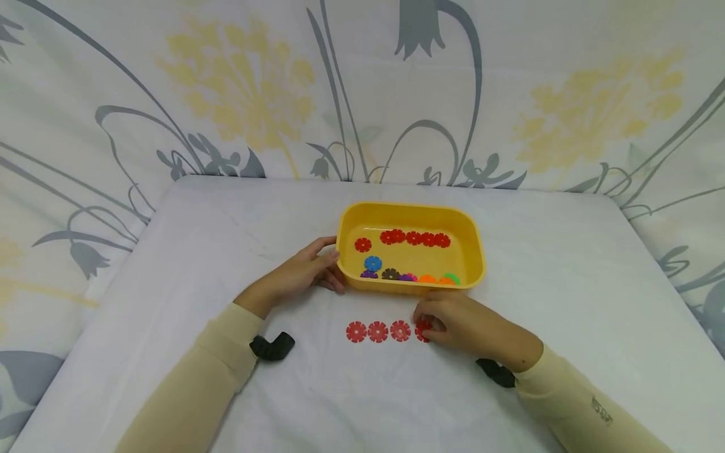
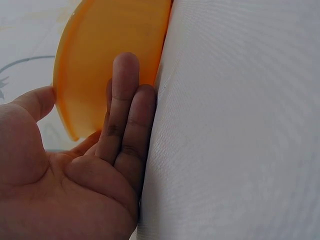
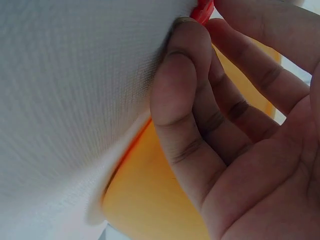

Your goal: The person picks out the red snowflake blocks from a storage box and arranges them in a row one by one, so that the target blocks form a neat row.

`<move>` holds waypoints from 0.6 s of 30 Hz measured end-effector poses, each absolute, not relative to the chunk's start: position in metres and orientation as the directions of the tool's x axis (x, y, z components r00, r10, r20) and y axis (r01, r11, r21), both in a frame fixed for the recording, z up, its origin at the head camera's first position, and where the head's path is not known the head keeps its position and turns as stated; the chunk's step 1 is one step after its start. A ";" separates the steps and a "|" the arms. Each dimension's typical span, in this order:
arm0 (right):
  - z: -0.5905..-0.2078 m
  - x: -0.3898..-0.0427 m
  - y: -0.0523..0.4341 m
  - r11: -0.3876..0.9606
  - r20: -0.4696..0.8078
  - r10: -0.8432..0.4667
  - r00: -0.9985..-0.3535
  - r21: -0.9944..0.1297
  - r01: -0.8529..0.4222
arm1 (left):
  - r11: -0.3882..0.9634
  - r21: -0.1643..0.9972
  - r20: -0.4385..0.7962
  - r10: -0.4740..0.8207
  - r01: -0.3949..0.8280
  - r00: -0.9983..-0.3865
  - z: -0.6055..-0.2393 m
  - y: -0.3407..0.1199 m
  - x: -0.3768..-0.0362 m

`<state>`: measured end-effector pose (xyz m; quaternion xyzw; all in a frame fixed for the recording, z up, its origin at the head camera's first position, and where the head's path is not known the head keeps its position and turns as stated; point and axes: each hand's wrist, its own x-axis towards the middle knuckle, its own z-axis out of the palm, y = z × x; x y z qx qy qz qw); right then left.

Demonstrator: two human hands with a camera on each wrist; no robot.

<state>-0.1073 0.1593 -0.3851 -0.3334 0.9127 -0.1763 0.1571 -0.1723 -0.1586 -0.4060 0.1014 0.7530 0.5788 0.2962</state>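
A yellow tray (image 1: 476, 251) sits mid-table with several flower-shaped discs in it: a row of red discs (image 1: 414, 238) at the back, and blue (image 1: 372, 263), purple, dark, orange and green ones along the front. My left hand (image 1: 331, 264) rests against the tray's left wall (image 2: 100, 55), fingers (image 2: 122, 105) straight, thumb near the rim. Three red discs (image 1: 377, 331) lie in a row on the white cloth in front of the tray. At the row's right end my right hand (image 1: 426, 322) pinches a fourth red disc (image 1: 421, 331), whose edge (image 3: 204, 10) shows at my curled fingertips (image 3: 182, 60).
White cloth (image 1: 566, 302) covers the table, whose edges fall away at left and right. A floral sheet (image 1: 238, 82) hangs behind it. Black wrist mounts (image 1: 272, 346) sit on both beige sleeves.
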 end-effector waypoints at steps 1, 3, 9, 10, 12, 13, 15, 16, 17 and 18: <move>-0.385 -0.107 0.159 0.716 -0.170 -0.664 -0.729 -0.426 -0.553 | 0.310 0.932 -0.328 0.497 -0.189 -0.804 -0.406 -0.158 -0.172; -0.385 -0.106 0.159 0.716 -0.171 -0.664 -0.728 -0.426 -0.553 | 0.312 0.931 -0.329 0.493 -0.190 -0.805 -0.406 -0.158 -0.171; -0.383 -0.108 0.157 0.717 -0.191 -0.665 -0.722 -0.433 -0.546 | 0.311 0.932 -0.327 0.492 -0.187 -0.807 -0.405 -0.160 -0.170; -0.382 -0.107 0.157 0.715 -0.193 -0.668 -0.718 -0.431 -0.550 | 0.310 0.932 -0.326 0.494 -0.187 -0.806 -0.405 -0.160 -0.170; -0.377 -0.104 0.157 0.707 -0.187 -0.681 -0.708 -0.423 -0.567 | 0.307 0.933 -0.325 0.491 -0.189 -0.808 -0.405 -0.160 -0.169; -0.373 -0.102 0.156 0.704 -0.184 -0.685 -0.705 -0.418 -0.574 | 0.305 0.934 -0.322 0.492 -0.186 -0.809 -0.405 -0.160 -0.169; -0.361 -0.098 0.155 0.694 -0.170 -0.696 -0.698 -0.409 -0.593 | 0.304 0.936 -0.313 0.497 -0.176 -0.810 -0.404 -0.160 -0.169; -0.354 -0.096 0.155 0.688 -0.165 -0.702 -0.693 -0.411 -0.599 | 0.302 0.938 -0.307 0.501 -0.169 -0.809 -0.404 -0.160 -0.169; -0.347 -0.094 0.154 0.678 -0.151 -0.709 -0.688 -0.412 -0.609 | 0.302 0.938 -0.307 0.501 -0.169 -0.809 -0.404 -0.160 -0.169; -0.340 -0.093 0.153 0.672 -0.136 -0.714 -0.687 -0.408 -0.618 | 0.303 0.938 -0.307 0.502 -0.168 -0.808 -0.404 -0.159 -0.169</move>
